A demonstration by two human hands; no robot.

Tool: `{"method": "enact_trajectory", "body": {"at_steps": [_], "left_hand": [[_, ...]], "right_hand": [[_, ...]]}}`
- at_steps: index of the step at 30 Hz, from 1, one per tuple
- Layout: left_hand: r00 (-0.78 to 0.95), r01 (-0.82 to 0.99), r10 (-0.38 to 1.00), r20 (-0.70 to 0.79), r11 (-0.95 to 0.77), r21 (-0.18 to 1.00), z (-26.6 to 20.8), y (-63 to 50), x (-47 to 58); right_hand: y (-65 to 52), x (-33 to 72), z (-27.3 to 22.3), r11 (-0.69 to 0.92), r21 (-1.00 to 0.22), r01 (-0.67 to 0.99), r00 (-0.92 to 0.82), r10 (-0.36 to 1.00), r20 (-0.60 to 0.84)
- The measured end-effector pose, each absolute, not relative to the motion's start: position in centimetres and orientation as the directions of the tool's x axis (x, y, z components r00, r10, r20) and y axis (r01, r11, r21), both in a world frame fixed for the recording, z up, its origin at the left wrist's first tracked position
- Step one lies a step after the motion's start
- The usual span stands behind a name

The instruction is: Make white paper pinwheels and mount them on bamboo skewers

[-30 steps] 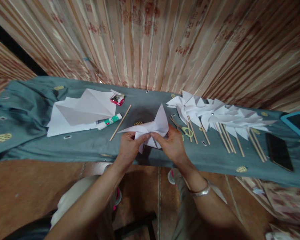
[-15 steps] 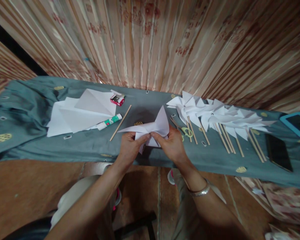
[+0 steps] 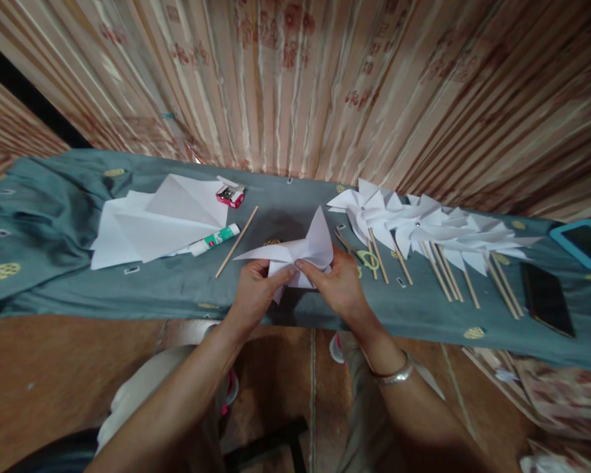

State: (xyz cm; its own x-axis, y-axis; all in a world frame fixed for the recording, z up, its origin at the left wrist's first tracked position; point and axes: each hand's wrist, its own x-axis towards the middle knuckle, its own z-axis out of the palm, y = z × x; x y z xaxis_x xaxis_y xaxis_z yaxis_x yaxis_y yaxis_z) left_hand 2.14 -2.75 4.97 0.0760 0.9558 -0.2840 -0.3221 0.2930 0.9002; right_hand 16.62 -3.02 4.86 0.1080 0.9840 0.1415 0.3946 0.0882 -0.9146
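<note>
A white paper pinwheel (image 3: 300,251) with curled blades is held between both hands above the cloth-covered table. My left hand (image 3: 256,286) grips its left lower side, with the thumb pressed near the centre. From the right, my right hand (image 3: 339,279) closes on the paper, its thumb at the folded centre. The fingers behind the paper are hidden. To the left lies a bare wooden stick (image 3: 237,242). Scissors with light green handles (image 3: 368,259) rest just beyond my right hand.
White paper sheets (image 3: 142,220), a glue stick (image 3: 214,240) and a small open red box (image 3: 230,194) lie left. Several pinwheels on sticks (image 3: 433,226) overlap on the right, near a black phone (image 3: 547,299) and a blue-framed device (image 3: 584,243). A curtain (image 3: 295,98) hangs behind.
Hardly anything differs. My left thumb has shifted slightly away from the pinwheel's centre, while both hands keep hold of the paper.
</note>
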Motion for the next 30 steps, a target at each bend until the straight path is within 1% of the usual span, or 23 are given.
{"method": "enact_trajectory", "body": {"at_steps": [6, 11, 17, 20, 23, 26, 27, 28, 29, 30], "left_hand": [[0.139, -0.327, 0.965, -0.222, 0.256, 0.91, 5.0, -2.6, 1.8], [0.156, -0.324, 0.966, -0.208, 0.249, 0.913, 5.1, -2.7, 1.7], [0.135, -0.289, 0.949, -0.285, 0.312, 0.905, 4.6, -2.9, 1.4], [0.163, -0.304, 0.941, -0.298, 0.335, 0.892, 4.6, -3.2, 1.3], [0.226, -0.315, 0.945, -0.235, 0.299, 0.901, 4.9, -3.4, 1.0], [0.21, -0.299, 0.97, -0.122, 0.182, 0.937, 5.0, -2.9, -0.3], [0.145, -0.291, 0.985, -0.097, 0.136, 0.947, 4.9, -2.5, -1.1], [0.089, -0.241, 0.992, -0.084, 0.103, 0.965, 4.8, -2.1, -2.1], [0.001, -0.15, 0.999, -0.047, 0.046, 0.988, 4.6, -1.6, -3.2], [-0.082, -0.009, 0.997, 0.011, -0.012, 1.0, 4.3, -1.2, -4.4]], "right_hand": [[-3.2, 16.5, 5.0, 0.064, -0.917, 0.394, 0.125, 0.985, 0.122], [-3.3, 16.3, 5.1, 0.075, -0.901, 0.427, 0.143, 0.979, 0.149], [-3.5, 16.0, 4.6, 0.063, -0.885, 0.461, 0.153, 0.977, 0.149], [-3.6, 15.9, 4.5, 0.05, -0.898, 0.438, 0.155, 0.979, 0.13], [-3.4, 16.4, 5.1, 0.029, -0.953, 0.3, 0.138, 0.988, 0.073], [-3.0, 17.6, 5.7, -0.004, -0.995, 0.096, 0.142, 0.99, 0.009], [-2.9, 18.1, 5.9, -0.014, -0.999, 0.038, 0.158, 0.987, -0.008], [-2.8, 18.6, 5.9, -0.024, -1.0, -0.013, 0.178, 0.984, -0.025], [-2.8, 19.0, 6.0, -0.032, -0.998, -0.057, 0.203, 0.978, -0.043], [-2.8, 19.4, 5.9, -0.037, -0.995, -0.092, 0.229, 0.972, -0.057]]}}
